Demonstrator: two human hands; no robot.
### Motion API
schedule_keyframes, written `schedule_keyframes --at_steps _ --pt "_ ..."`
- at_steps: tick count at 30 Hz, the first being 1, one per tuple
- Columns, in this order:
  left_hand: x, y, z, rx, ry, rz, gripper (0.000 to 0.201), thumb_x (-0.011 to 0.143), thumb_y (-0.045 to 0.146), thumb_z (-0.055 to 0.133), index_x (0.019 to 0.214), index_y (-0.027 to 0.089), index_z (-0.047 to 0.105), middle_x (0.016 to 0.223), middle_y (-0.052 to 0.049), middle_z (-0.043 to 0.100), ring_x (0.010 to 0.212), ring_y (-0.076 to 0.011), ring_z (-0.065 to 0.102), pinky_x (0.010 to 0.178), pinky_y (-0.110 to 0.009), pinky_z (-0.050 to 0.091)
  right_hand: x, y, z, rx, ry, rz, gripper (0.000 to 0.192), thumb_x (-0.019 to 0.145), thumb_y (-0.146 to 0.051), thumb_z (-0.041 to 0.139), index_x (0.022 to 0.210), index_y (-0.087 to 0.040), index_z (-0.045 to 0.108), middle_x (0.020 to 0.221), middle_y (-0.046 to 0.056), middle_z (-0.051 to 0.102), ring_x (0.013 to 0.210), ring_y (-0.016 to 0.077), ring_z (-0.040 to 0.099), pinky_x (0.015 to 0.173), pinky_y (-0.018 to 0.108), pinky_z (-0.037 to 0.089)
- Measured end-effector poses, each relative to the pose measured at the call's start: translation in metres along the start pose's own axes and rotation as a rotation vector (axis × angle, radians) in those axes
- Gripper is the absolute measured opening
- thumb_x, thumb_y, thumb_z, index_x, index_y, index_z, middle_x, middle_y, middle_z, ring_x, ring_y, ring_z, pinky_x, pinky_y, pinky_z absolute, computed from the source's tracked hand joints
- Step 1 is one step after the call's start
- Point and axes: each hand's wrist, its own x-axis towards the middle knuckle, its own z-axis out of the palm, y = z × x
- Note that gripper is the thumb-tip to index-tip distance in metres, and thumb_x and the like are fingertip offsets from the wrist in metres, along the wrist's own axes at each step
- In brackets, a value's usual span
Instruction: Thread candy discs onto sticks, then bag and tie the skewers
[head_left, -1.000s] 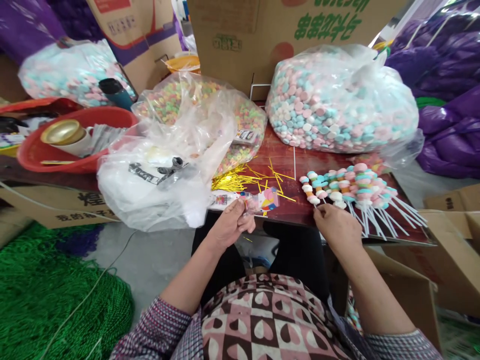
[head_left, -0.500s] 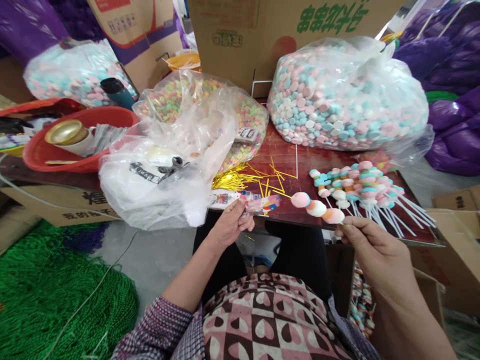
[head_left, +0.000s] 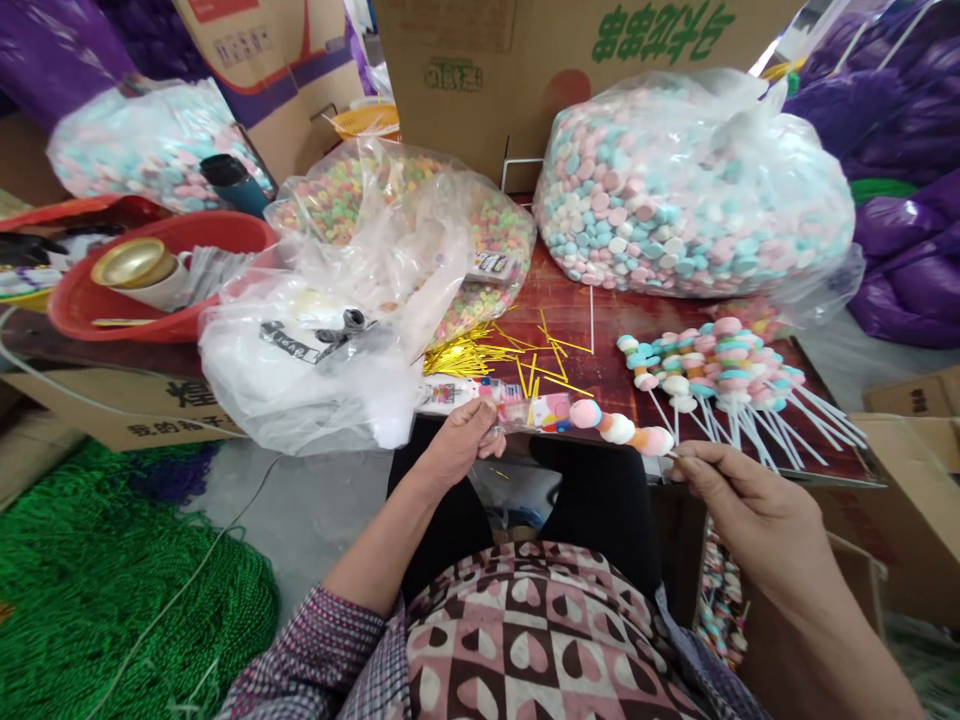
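Observation:
My left hand is closed on a small printed clear plastic bag above the table's front edge. Between thumb and fingers, my right hand pinches the stick of a marshmallow skewer with pink, white and orange pieces. The skewer points left, its pink-and-blue tip at the bag's right end; whether it is inside the mouth I cannot tell. More marshmallow skewers lie piled beyond my right hand, white sticks towards me. Flat printed bags lie beside my left hand, with gold twist ties behind them.
A big bag of marshmallows stands at the back right. Clear bags of colourful candy rings fill the middle back, near a red basin. Green cord heaps on the floor at left. An open box sits below my right arm.
My right hand has brought the skewer slightly left and down, so its tip now meets the bag. The bag's right end looks wider and straighter. My left hand has hardly moved.

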Motion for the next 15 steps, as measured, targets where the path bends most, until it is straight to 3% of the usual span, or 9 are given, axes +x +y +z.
schedule_keyframes --at_steps 6,9,11,15 --pt "-0.003 0.012 -0.014 0.316 -0.128 0.007 0.050 0.083 0.064 0.063 0.075 0.014 0.060 0.052 0.003 0.050 0.044 -0.0048 0.037 0.049 -0.021 0.030 0.010 -0.009 -0.017 0.129 -0.193 0.167 0.044 0.068 -0.068 0.073 0.075 -0.024 0.073 0.061 0.006 0.063 0.054 0.0191 0.055 0.048 0.031 0.043" --pt "-0.005 0.015 -0.017 0.340 -0.114 0.017 0.052 0.084 0.065 0.061 0.078 0.014 0.064 0.054 0.002 0.051 0.046 -0.0050 0.037 0.049 -0.021 0.029 0.010 -0.003 -0.021 0.143 -0.270 0.242 0.049 0.064 -0.070 0.075 0.080 -0.024 0.075 0.061 0.005 0.060 0.049 0.0161 0.047 0.041 0.029 0.034" --pt "-0.006 0.013 -0.017 0.325 -0.089 0.022 0.051 0.085 0.064 0.060 0.080 0.014 0.063 0.054 0.003 0.050 0.045 -0.0050 0.035 0.049 -0.021 0.028 0.009 0.001 -0.023 0.179 -0.278 0.266 0.050 0.063 -0.070 0.077 0.080 -0.023 0.075 0.061 0.005 0.059 0.051 0.0164 0.047 0.042 0.029 0.034" --pt "-0.004 0.007 -0.013 0.341 -0.099 0.032 0.046 0.088 0.060 0.057 0.081 0.015 0.061 0.053 0.006 0.043 0.046 -0.0053 0.036 0.049 -0.020 0.029 0.005 -0.002 -0.013 0.371 -0.172 0.245 0.039 0.070 -0.060 0.078 0.076 -0.023 0.071 0.065 0.005 0.060 0.055 0.0160 0.051 0.048 0.030 0.040"
